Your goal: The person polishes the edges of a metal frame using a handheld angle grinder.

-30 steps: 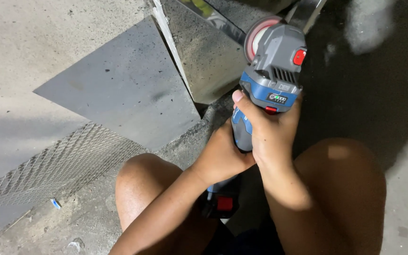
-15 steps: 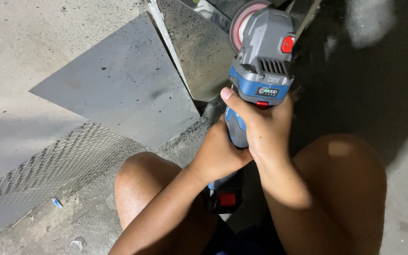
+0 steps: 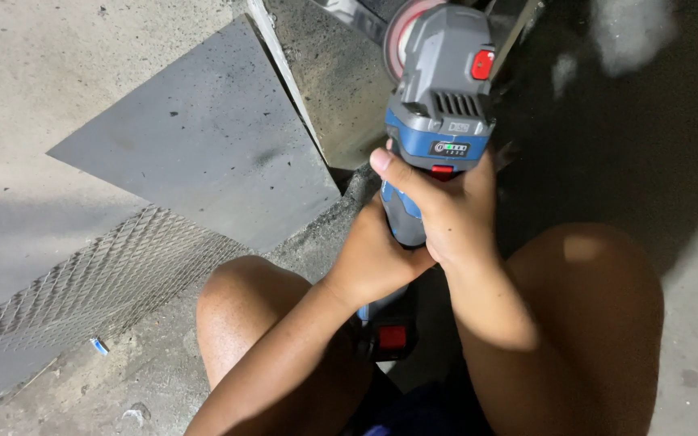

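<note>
Firmly, both hands [image 3: 422,234] around angle grinder [image 3: 438,105].

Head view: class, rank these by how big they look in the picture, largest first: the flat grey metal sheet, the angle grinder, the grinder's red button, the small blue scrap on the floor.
1. Flat grey metal sheet
2. Angle grinder, though nearer the camera
3. Red button
4. Blue scrap; these two look close

We see both hands clasped together before bare bent knees: the right hand [image 3: 454,210] wraps on top, the left hand [image 3: 373,262] beneath, forearms converging.
</note>
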